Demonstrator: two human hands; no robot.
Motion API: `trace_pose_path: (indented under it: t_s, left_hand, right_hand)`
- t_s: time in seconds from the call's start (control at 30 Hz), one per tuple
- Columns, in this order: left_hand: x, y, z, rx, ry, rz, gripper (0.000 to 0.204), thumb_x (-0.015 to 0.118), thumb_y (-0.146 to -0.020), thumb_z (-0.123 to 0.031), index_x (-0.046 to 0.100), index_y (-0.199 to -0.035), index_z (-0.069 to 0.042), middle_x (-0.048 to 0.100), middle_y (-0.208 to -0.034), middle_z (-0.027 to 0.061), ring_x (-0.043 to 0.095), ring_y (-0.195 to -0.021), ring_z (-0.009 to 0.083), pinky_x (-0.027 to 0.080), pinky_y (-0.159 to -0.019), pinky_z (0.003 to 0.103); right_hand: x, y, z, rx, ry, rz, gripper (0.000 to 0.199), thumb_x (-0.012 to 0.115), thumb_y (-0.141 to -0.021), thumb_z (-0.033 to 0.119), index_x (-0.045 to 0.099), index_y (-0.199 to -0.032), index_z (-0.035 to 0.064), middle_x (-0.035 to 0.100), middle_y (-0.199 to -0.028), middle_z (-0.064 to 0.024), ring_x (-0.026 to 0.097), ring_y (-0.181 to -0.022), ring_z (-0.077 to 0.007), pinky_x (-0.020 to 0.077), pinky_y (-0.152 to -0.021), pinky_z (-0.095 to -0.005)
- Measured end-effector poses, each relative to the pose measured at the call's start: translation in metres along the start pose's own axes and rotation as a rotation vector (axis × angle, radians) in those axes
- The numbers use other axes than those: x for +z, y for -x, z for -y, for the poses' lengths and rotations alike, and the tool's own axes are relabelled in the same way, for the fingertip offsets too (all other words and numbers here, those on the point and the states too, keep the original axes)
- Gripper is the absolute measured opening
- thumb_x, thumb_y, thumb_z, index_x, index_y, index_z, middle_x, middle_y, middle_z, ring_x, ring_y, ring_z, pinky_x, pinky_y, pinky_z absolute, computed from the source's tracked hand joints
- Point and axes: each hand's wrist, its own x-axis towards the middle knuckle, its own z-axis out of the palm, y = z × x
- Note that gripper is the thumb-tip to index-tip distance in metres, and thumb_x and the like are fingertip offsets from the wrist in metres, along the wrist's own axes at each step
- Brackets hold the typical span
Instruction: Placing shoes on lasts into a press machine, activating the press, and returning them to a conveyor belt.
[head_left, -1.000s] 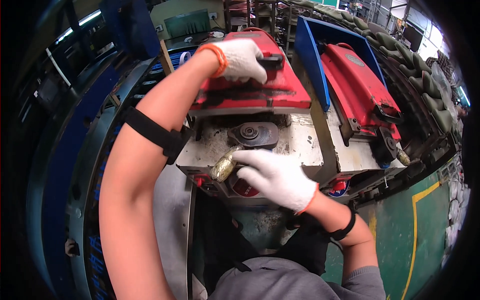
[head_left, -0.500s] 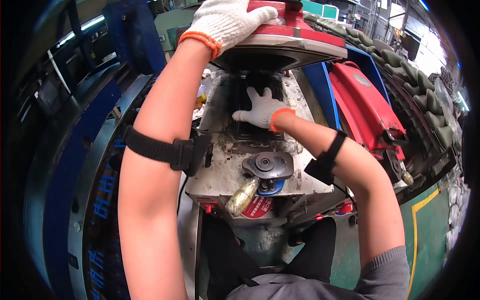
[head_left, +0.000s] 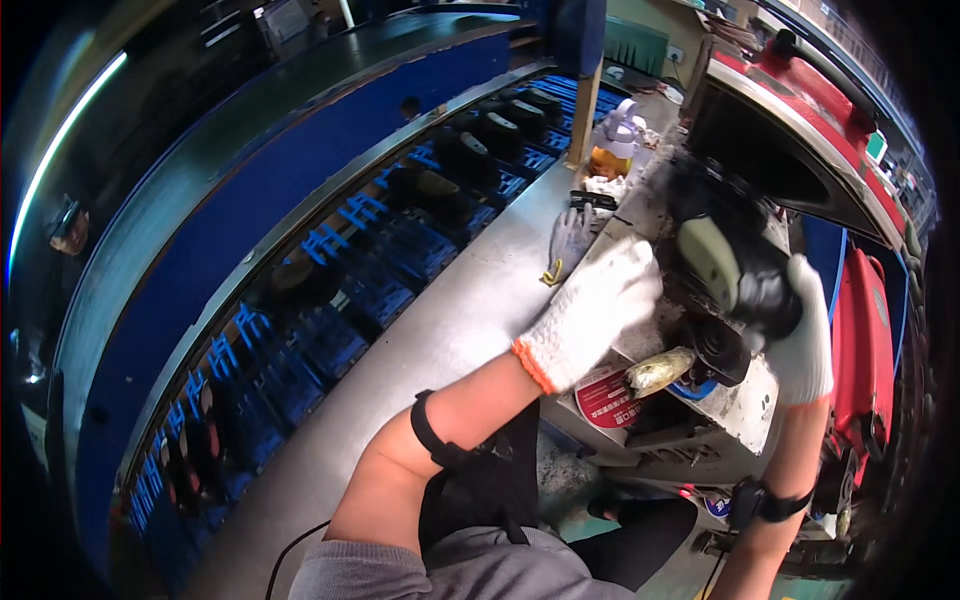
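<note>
A black, shiny shoe (head_left: 768,300) with a pale olive, oval underside (head_left: 708,262) is tilted above the machine's worn white top, partly smeared by motion. My right hand (head_left: 805,335), in a white knit glove, grips its near right end, the fingers largely behind it. Left of the shoe and apart from it is my left hand (head_left: 605,305), gloved too, half curled with no object visible in it. The machine's red lid (head_left: 800,95) stands raised, its dark underside showing. Below the shoe is a dark metal clamp with a tape-wrapped handle (head_left: 660,371).
To the left, a blue-sided conveyor (head_left: 320,250) carries several dark shoes on blue racks. A grey glove (head_left: 570,240) and a lilac-topped bottle (head_left: 617,135) sit on the ledge. Another red machine (head_left: 862,350) stands right. A person (head_left: 70,235) is at far left.
My view has swung left toward the conveyor. My left hand has left the red lid and dropped beside the machine. My right hand, empty before inside the machine, now holds the black shoe.
</note>
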Motion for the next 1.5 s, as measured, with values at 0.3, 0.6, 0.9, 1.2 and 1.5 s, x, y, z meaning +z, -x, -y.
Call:
trace_pose_path:
  t_s: [0.3, 0.6, 0.9, 1.2, 1.5]
  left_hand:
    - [-0.044, 0.060, -0.047, -0.236, 0.746, -0.525, 0.057, 0.065, -0.094, -0.045, 0.058, -0.140, -0.011, 0.068, -0.128, 0.0132, 0.067, -0.118, 0.0319, 0.051, -0.108, 0.053]
    - [-0.238, 0.045, 0.198, -0.693, 0.376, -1.209, 0.054, 0.078, -0.085, -0.031, 0.061, -0.131, -0.008, 0.071, -0.106, 0.0121, 0.070, -0.097, 0.0244, 0.058, -0.087, 0.047]
    - [-0.282, 0.018, 0.271, -1.033, -0.340, -1.307, 0.119, 0.078, -0.075, -0.072, 0.037, -0.156, 0.004, 0.050, -0.157, 0.0267, 0.049, -0.146, 0.0380, 0.041, -0.120, 0.049]
    - [-0.285, 0.112, 0.152, -0.618, -1.152, -1.736, 0.093, 0.087, -0.080, -0.043, 0.045, -0.151, 0.000, 0.057, -0.144, 0.0253, 0.054, -0.135, 0.0448, 0.045, -0.111, 0.058]
    - [-0.365, 0.160, 0.165, -1.096, -0.038, -2.056, 0.134, 0.095, -0.068, -0.052, 0.012, -0.159, 0.003, 0.049, -0.147, 0.0319, 0.056, -0.135, 0.0429, 0.046, -0.114, 0.052]
  right_hand:
    - [0.120, 0.075, -0.010, -0.186, 0.679, 0.240, 0.088, 0.066, -0.085, 0.022, 0.034, -0.166, 0.0044, 0.048, -0.158, -0.0197, 0.052, -0.140, -0.0241, 0.0434, -0.114, -0.0395]
    - [-0.011, 0.122, -0.005, -0.470, 0.616, -0.459, 0.080, 0.052, -0.106, 0.057, 0.034, -0.165, 0.0046, 0.048, -0.160, -0.0172, 0.050, -0.143, -0.0278, 0.0383, -0.116, -0.0421]
    - [-0.041, 0.136, -0.020, -0.400, 0.553, -0.584, 0.072, 0.043, -0.111, 0.052, 0.028, -0.168, 0.0085, 0.039, -0.166, -0.0154, 0.047, -0.146, -0.0278, 0.0323, -0.122, -0.0447]
    - [-0.116, 0.154, -0.031, -0.374, 0.476, -0.700, 0.084, 0.048, -0.106, 0.061, 0.026, -0.168, 0.0079, 0.046, -0.164, -0.0093, 0.051, -0.143, -0.0219, 0.0355, -0.117, -0.0427]
    - [-0.085, 0.151, -0.047, -0.341, 0.444, -0.644, 0.067, 0.040, -0.113, 0.047, 0.029, -0.168, 0.0108, 0.041, -0.165, -0.0155, 0.044, -0.148, -0.0290, 0.0327, -0.121, -0.0449]
